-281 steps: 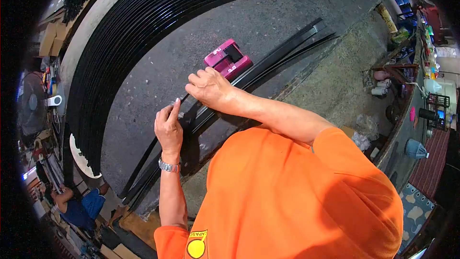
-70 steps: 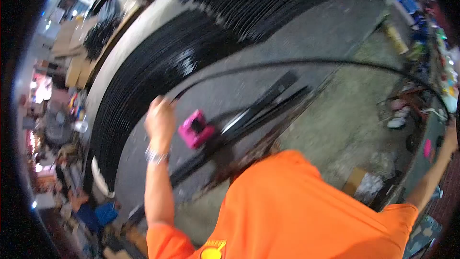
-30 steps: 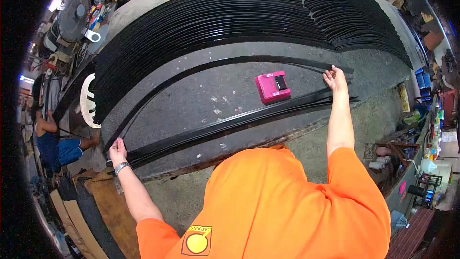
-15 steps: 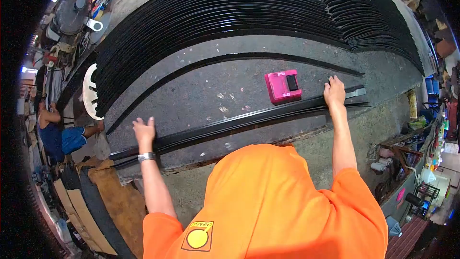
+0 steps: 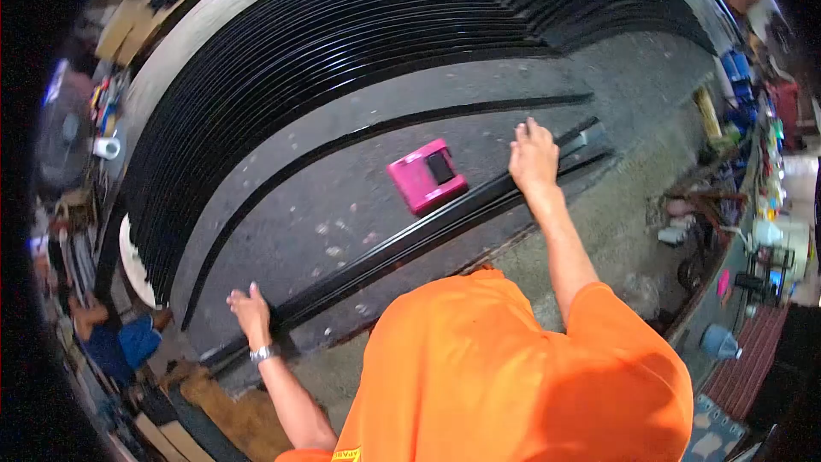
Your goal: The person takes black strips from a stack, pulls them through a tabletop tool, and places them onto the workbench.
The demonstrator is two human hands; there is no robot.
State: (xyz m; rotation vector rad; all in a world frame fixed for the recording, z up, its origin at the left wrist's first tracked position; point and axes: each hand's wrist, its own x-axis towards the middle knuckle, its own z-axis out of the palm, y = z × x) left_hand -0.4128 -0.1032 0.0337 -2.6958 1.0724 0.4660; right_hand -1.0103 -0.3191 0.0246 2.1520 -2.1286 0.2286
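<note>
Pink box beside strip bundle

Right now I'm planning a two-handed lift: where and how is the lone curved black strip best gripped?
Probably near both ends, from the person's side, pinching across its narrow width: the curved black strip is long and thin, bowing away from the person, with bare tabletop inside each end.

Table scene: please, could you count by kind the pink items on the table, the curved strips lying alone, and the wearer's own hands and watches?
Pink item: 1
Lone strip: 1
Hands: 2 (left hand, right hand)
Watch: 1
Total: 5
</note>
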